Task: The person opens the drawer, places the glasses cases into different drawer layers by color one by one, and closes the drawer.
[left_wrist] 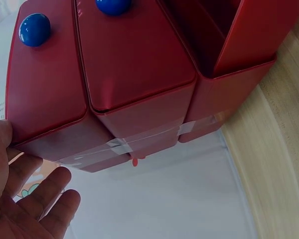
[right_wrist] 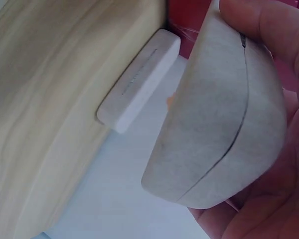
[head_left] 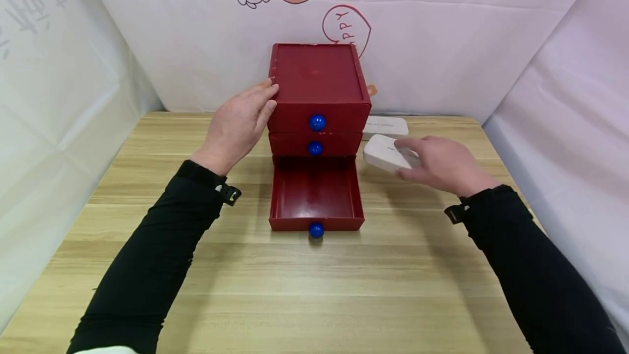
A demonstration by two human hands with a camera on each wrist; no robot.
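Note:
A small red drawer cabinet (head_left: 316,72) with round blue knobs stands at the back middle of the table. Its bottom drawer (head_left: 316,193) is pulled out, and nothing lies inside; the two drawers above are closed. My left hand (head_left: 239,124) rests against the cabinet's upper left edge, fingers fairly straight. To the right of the cabinet, my right hand (head_left: 444,165) grips a white glasses case (head_left: 380,152) between thumb and fingers. The seam of this closed case shows up close in the right wrist view, where the case (right_wrist: 204,114) is held above the table.
A second white case (head_left: 385,124) lies behind the held one, near the table's back edge and beside the cabinet. White printed cloth (head_left: 196,31) hangs behind and along both sides. Clear tape (left_wrist: 122,144) runs across the cabinet's side.

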